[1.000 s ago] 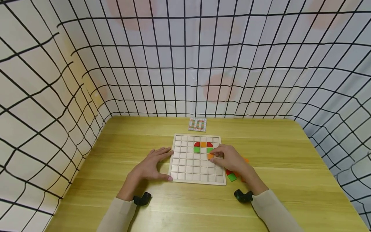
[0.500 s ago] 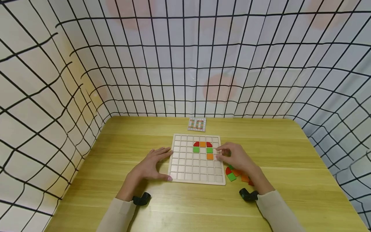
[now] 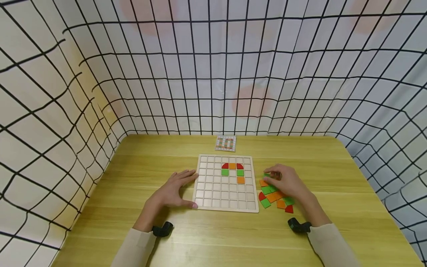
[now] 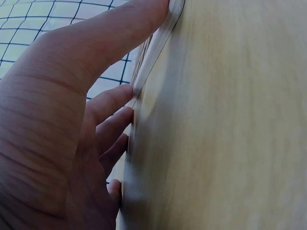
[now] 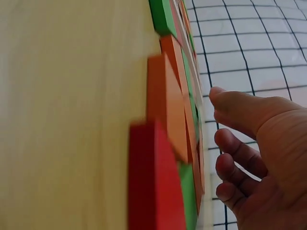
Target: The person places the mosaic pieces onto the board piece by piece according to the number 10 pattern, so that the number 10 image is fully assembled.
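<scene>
Head view: loose tiles (image 3: 275, 195) beneath right hand (image 3: 289, 182)

Both forearms, in pale sleeves with a dark wrist mount each, entered from the lower edge of the head view and angled toward the centre; the left hand (image 3: 172, 191) lay flat, palm down, left of centre, its fingers straight and close together, the thumb stretched out along the lower side; the right hand (image 3: 287, 182) hovered right of centre with the back upward; in the right-wrist view its fingers (image 5: 235, 152) were loosely curled below an extended thumb, gripping nothing
</scene>
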